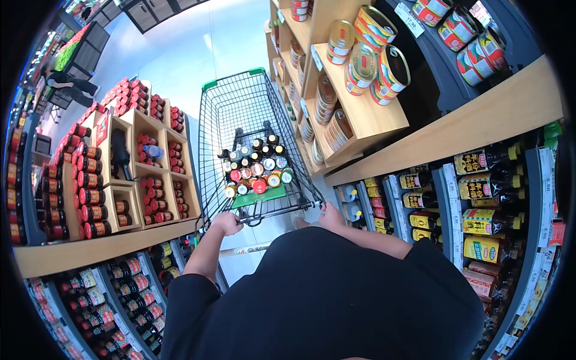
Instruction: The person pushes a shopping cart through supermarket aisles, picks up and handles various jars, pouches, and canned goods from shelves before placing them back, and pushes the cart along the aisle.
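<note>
A wire shopping cart (pixel 234 111) with green corner pieces stands straight ahead of me. My left hand (pixel 228 223) is wrapped round the left end of its handle. At the handle's right end, my right hand (pixel 330 216) is closed on the bar near the cart's side. Several jars and bottles (pixel 258 168) with dark, red, white and green lids stand grouped in the near part of the basket. A green panel (pixel 261 197) lies between them and the handle. My fingertips are partly hidden under the bar.
A wooden display (pixel 153 126) of red-lidded jars is on the left. Wooden shelves (pixel 360 129) with large cans stand close on the cart's right. Bottle shelves (pixel 444 210) flank me on both sides. A person (pixel 69 84) in dark clothes is far left. Pale floor (pixel 231 36) extends ahead.
</note>
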`<control>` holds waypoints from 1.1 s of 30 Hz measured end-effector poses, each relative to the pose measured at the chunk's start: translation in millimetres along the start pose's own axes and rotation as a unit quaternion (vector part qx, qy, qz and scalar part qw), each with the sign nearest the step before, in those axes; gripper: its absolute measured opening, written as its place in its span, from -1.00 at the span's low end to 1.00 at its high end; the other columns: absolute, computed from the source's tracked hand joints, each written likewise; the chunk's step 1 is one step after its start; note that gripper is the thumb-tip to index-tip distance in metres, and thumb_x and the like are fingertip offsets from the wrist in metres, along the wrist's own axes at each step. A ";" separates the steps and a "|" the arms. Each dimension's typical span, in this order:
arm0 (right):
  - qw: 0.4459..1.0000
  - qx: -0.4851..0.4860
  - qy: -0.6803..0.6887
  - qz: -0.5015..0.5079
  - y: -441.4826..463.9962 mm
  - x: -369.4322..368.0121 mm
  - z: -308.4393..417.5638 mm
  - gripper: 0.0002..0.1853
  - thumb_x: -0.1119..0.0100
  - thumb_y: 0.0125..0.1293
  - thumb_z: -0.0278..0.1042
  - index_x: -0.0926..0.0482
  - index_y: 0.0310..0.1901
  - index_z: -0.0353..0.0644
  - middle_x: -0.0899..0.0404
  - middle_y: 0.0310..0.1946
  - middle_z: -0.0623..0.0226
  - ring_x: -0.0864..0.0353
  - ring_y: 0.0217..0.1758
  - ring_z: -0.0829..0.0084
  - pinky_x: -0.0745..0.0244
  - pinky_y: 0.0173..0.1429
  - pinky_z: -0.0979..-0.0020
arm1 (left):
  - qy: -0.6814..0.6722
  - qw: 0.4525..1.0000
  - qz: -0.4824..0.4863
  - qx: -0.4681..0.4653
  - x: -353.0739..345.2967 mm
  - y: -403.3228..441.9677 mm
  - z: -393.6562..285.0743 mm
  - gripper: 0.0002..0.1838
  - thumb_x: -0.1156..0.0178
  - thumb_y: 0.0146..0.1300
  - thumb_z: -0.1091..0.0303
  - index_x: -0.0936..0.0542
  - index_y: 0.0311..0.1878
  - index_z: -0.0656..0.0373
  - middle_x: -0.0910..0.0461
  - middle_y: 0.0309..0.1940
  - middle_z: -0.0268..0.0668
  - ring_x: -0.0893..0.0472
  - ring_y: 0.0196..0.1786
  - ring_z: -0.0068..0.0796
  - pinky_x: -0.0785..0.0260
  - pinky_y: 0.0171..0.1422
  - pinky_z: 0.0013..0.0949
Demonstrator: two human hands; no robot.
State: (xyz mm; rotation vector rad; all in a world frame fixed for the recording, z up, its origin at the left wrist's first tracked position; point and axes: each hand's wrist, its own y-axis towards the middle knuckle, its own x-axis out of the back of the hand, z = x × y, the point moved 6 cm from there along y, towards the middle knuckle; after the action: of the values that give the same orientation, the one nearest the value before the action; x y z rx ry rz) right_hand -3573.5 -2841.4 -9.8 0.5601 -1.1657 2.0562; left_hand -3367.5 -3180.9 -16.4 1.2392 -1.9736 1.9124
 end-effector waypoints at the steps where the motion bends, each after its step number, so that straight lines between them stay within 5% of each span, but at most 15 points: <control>1: 1.000 -0.004 0.002 -0.002 1.0 0.8 -3.5 -0.77 -0.21 0.21 -0.35 -0.43 -0.13 -0.15 -0.64 -0.30 0.01 -0.66 -0.14 -0.09 -0.51 -0.09 -0.01 | 0.004 1.000 0.003 0.006 3.1 -0.4 -1.2 -0.62 -0.13 0.14 -0.07 -0.77 -0.20 -0.08 -0.74 -0.24 -0.18 -0.70 -0.12 -0.13 -0.55 0.06 -0.12; 22: 0.999 0.017 -0.034 -0.013 36.0 22.6 9.5 -0.82 -0.16 0.26 -0.38 -0.43 -0.14 -0.15 -0.64 -0.33 -0.03 -0.66 -0.20 -0.13 -0.51 -0.11 -0.04 | -0.011 1.000 0.004 -0.001 35.6 12.2 -18.0 -0.60 -0.11 0.16 -0.08 -0.76 -0.17 -0.04 -0.73 -0.24 -0.13 -0.69 -0.08 -0.10 -0.53 0.09 -0.10; 24: 0.997 0.007 -0.071 0.012 44.5 28.9 14.0 -0.79 -0.06 0.34 -0.33 -0.48 -0.05 -0.19 -0.67 -0.23 -0.09 -0.68 -0.08 -0.10 -0.53 0.03 -0.05 | -0.022 1.000 0.007 0.002 31.2 21.6 -14.4 -0.60 -0.11 0.16 -0.07 -0.76 -0.17 -0.04 -0.73 -0.23 -0.13 -0.69 -0.08 -0.09 -0.53 0.09 -0.10; 26: 0.998 -0.002 -0.064 0.009 52.9 36.5 18.4 -0.81 -0.06 0.35 -0.32 -0.48 -0.08 -0.20 -0.67 -0.25 -0.10 -0.68 -0.10 -0.12 -0.53 0.00 -0.07 | -0.050 0.998 -0.038 -0.010 37.4 24.9 -18.5 -0.61 -0.14 0.12 -0.07 -0.75 -0.26 0.01 -0.72 -0.37 -0.15 -0.69 -0.19 -0.06 -0.54 -0.02 -0.09; 27: 0.998 0.010 -0.062 -0.010 60.9 37.2 15.7 -0.83 -0.11 0.30 -0.34 -0.48 -0.12 -0.18 -0.66 -0.26 -0.08 -0.67 -0.11 -0.12 -0.53 -0.04 -0.05 | -0.043 0.999 -0.004 0.006 36.2 29.6 -17.8 -0.61 -0.12 0.15 -0.05 -0.75 -0.18 -0.02 -0.73 -0.23 -0.11 -0.69 -0.08 -0.08 -0.54 0.08 -0.09; 33: 0.997 0.034 -0.060 -0.030 92.5 49.3 30.3 -0.85 -0.16 0.25 -0.34 -0.49 -0.18 -0.16 -0.65 -0.26 -0.02 -0.65 -0.12 -0.11 -0.53 -0.05 -0.02 | -0.067 0.997 0.002 0.040 54.8 45.2 -10.7 -0.60 -0.15 0.13 -0.07 -0.75 -0.12 -0.06 -0.73 -0.15 -0.14 -0.69 -0.04 -0.09 -0.54 0.11 -0.11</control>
State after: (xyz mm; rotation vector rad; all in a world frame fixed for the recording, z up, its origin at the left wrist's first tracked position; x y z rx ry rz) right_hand -3674.5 -2882.5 -14.3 0.7516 -1.1354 2.0401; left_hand -3435.9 -3202.7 -16.3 1.4209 -1.9798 1.9767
